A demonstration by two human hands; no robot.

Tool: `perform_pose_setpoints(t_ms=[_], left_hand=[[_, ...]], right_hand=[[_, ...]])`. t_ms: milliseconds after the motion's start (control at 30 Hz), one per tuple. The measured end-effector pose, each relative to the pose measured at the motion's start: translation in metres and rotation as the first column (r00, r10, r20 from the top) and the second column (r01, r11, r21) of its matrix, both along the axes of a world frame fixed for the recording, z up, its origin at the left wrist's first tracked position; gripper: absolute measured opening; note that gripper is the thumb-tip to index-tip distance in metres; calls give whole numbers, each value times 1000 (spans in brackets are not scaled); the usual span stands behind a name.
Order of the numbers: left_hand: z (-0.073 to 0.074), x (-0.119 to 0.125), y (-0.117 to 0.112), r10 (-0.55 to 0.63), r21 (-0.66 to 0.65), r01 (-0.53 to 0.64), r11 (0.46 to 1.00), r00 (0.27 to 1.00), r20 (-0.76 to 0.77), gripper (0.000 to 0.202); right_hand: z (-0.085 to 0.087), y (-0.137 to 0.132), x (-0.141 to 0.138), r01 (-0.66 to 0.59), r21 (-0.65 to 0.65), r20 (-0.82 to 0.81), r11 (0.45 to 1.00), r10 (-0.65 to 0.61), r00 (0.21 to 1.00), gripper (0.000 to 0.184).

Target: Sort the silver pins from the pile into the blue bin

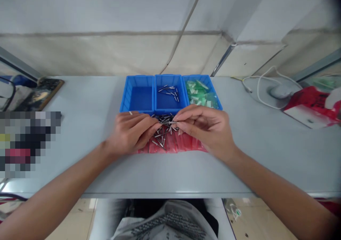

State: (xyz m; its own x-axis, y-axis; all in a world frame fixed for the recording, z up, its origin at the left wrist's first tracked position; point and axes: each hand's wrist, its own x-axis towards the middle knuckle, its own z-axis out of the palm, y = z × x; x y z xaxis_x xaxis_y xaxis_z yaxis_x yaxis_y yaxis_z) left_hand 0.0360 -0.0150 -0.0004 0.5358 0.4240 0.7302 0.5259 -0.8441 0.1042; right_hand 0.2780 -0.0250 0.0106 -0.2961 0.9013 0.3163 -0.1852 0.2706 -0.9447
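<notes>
A thin metal blind rivet [168,122] is stretched level between my two hands. My left hand [129,131] pinches its left end between thumb and forefinger, and my right hand [209,126] pinches the other end. Right below them, a loose pile of similar rivets [160,140] lies on red plastic [173,147], partly covered by my fingers. Behind the hands, the middle blue bin [168,106] contains several rivets. The right blue bin [218,101] holds green plastic packets [198,91] with pale pieces inside. In the left blue bin [140,94] only the blue floor shows.
The grey table [80,172] runs back to a tiled wall. A dark flat object [44,94] and a blurred-out area [29,144] are at the left. A white cable [258,87] and a red-and-white package [310,108] lie at the right.
</notes>
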Motion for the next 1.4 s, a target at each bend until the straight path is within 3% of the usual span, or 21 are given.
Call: perform_pose_setpoints(t_ms=[267, 467, 567, 633, 700, 767, 833, 900, 1033, 1100, 1167, 1233, 1267, 1333, 1400], left_hand=[[-1, -1, 0, -28, -39, 28, 999, 1000, -10, 32], [2, -4, 2, -41, -35, 42, 998, 998, 40, 33], [3, -5, 3, 8, -7, -8, 1000, 999, 44, 33], [3, -5, 3, 13, 3, -13, 1000, 1000, 23, 34], [3, -4, 3, 1, 13, -1, 1000, 1000, 2, 35], [2, -3, 2, -6, 23, 6, 1000, 1000, -2, 36], [2, -4, 2, -3, 27, 3, 1000, 1000, -7, 36], [2, -4, 2, 9, 25, -8, 1000, 1000, -24, 36], [2, -4, 2, 31, 40, -29, 999, 998, -51, 36], [3, -4, 2, 30, 53, -28, 998, 998, -49, 37], [4, -4, 3, 29, 59, -26, 998, 998, -53, 37], [5, -3, 3, 29, 65, -25, 998, 998, -62, 38], [6, -3, 3, 28, 68, -23, 997, 997, -69, 38], [6, -3, 3, 26, 75, -19, 997, 996, -83, 39], [6, -2, 3, 26, 82, -18, 996, 995, -94, 38]], right_hand=[[-4, 3, -1, -49, -57, -64, 997, 45, 997, 14], [-4, 8, 1, 2, -94, -115, 996, -13, 993, 15], [1, 11, 7, 56, -24, -51, 998, -57, 997, 23], [2, 12, 12, 52, 143, 143, 988, -72, 987, 22], [0, 12, 16, -72, 407, 428, 911, -121, 896, 22], [-6, 12, 17, -285, 609, 644, 740, -252, 722, 25], [-13, 13, 17, -432, 680, 711, 593, -388, 587, 26], [-18, 13, 16, -481, 710, 701, 513, -461, 543, 23], [-20, 16, 13, -435, 782, 622, 447, -507, 597, 19], [-17, 15, 11, -316, 809, 558, 496, -479, 677, 19], [-12, 13, 10, -126, 734, 482, 667, -381, 789, 23], [-7, 11, 9, 19, 498, 341, 867, -216, 915, 21], [-4, 10, 9, 41, 363, 252, 931, -141, 957, 18], [0, 9, 10, 20, 178, 116, 984, -42, 992, 13], [2, 9, 11, -15, 90, 83, 996, 8, 997, 13]])
